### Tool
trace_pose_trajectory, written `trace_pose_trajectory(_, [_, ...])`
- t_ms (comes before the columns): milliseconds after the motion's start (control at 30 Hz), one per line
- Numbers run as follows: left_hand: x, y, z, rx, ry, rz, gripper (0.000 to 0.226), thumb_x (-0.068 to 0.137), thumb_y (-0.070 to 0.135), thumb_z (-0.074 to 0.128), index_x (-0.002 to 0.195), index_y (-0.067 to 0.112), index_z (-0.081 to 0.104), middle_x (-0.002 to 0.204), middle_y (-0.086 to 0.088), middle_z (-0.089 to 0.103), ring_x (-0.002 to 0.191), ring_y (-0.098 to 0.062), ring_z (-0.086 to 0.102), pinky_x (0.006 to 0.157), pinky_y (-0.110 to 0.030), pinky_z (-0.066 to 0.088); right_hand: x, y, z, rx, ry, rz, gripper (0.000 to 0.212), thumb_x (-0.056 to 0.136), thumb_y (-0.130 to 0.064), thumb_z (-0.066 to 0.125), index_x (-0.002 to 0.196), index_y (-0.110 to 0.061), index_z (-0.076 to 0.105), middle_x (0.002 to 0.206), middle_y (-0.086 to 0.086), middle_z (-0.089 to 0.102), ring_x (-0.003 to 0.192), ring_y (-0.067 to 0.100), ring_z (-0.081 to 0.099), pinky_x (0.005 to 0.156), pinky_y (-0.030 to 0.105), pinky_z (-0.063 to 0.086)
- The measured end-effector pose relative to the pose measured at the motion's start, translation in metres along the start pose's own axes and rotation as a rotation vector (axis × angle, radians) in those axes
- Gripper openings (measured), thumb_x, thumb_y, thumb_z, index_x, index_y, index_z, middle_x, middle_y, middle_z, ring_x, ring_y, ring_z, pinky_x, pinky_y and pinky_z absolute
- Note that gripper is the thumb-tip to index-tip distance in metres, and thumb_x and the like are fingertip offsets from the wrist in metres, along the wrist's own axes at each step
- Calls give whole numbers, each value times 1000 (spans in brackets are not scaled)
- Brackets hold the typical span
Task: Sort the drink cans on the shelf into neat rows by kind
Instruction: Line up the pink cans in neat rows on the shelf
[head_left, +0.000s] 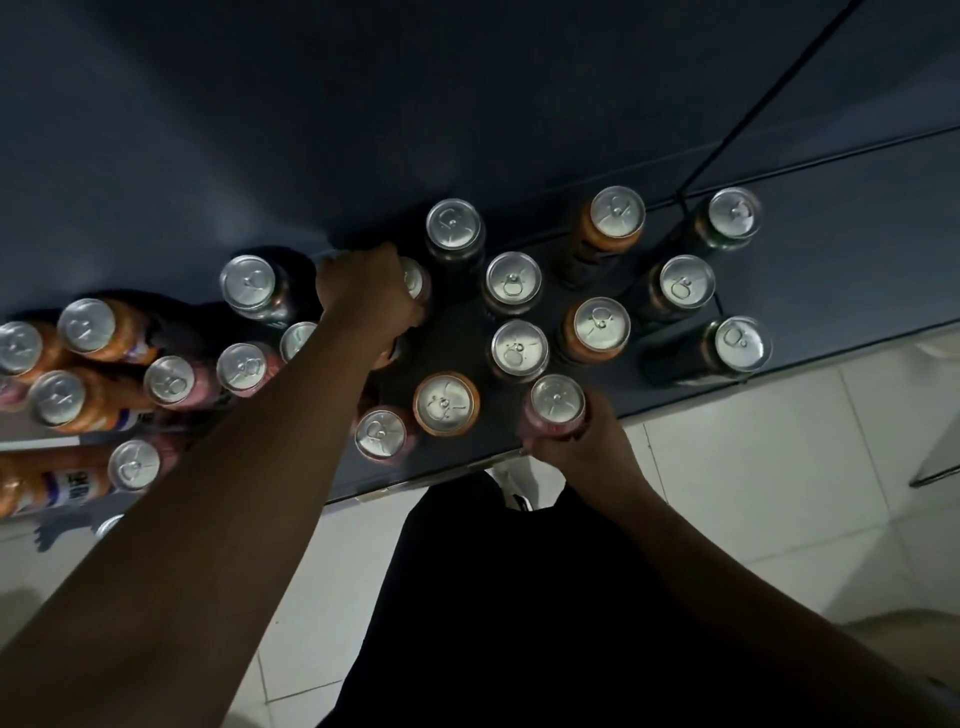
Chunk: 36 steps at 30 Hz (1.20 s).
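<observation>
Left forearm (218, 509) hangs over cans left of orange can (445, 402). Left grip (369, 296) closed round rear pink can (415, 283) behind it. Right grip (576, 441) clasps front pink can (557, 402) just right of it, at shelf (857, 249) edge. Risk: forearm topples neighbours, edge can drops.

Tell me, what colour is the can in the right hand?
The can is pink, silver-topped; head view.
</observation>
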<state>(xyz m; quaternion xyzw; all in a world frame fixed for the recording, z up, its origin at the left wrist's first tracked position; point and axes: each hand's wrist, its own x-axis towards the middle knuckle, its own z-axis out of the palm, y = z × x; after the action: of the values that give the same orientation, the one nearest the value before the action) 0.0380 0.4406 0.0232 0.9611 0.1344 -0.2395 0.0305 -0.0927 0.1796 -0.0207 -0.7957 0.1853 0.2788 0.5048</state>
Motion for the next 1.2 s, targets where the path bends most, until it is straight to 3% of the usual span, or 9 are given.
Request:
trace_pose_trajectory(167, [-36,-2,-32,-53,167,-5,62,71,50,81,118,17,57,117,-15,68,114,-38,59,100,-44,32,-22,-36,-25,187,-79,-40,64,62,-11,88,121,-16,63,106,2,75,99,19,73,87,41,60])
trace_pose_trajectory(267, [-64,-5,-52,-210,220,-20,70,65,56,80,119,17,59,117,-15,66,112,-40,58,97,-45,39,-39,-72,-40,259,-154,-66,50,71,-15,82,119,-21,66,106,1,76,103,21,72,87,39,59])
trace_pose_trajectory(367, [-90,-17,-69,-646,219,71,67,52,58,80,108,23,66,104,0,71,99,-25,67,86,-45,56,-51,-109,-51,335,-231,-83,49,70,-26,73,119,-24,66,110,1,75,107,24,70,89,40,59])
trace_pose_trajectory(500, [-133,-24,-85,-1114,208,222,33,71,31,83,100,32,68,93,14,74,85,4,69,76,-24,56,-65,-151,-58,447,-291,-135,60,67,-31,77,124,-15,64,114,8,74,110,28,69,94,44,56])
trace_pose_trajectory(633, [-152,-19,-79,-1580,288,56,50,76,38,75,120,19,65,105,4,73,94,-7,70,75,-20,55,-80,-181,-64,576,-374,-163,61,71,-36,77,125,-11,64,114,9,74,109,27,68,97,50,53])
trace_pose_trajectory(733, [-154,-2,-83,-2058,165,-98,70,72,50,74,126,6,61,104,-7,69,88,-18,69,63,-28,57,-86,-197,-68,651,-406,-166,61,71,-46,80,121,-14,66,110,8,75,104,26,70,89,48,59])
trace_pose_trajectory(833, [-159,13,-90,-2365,37,-129,75,82,54,67,137,4,56,112,-14,69,95,-24,70,75,-36,60,-91,-209,-69,689,-438,-185,86,50,-61,92,115,-13,66,96,9,76,87,22,74,78,43,62])
trace_pose_trajectory(1000, [-171,27,-101,-2542,-167,-91,53,89,53,61,121,10,61,92,-8,73,81,-19,71,87,-37,54,-91,-215,-80,753,-428,-184,108,38,-63,96,126,-11,60,97,10,75,92,26,74,75,40,61])
trace_pose_trajectory(1200, [-181,48,-107,-2474,-277,-25,73,78,41,76,141,11,54,112,-11,72,96,-24,68,85,-39,55,-92,-211,-111,712,-341,-206,110,43,-66,93,132,-13,58,118,17,73,111,34,69,86,45,61])
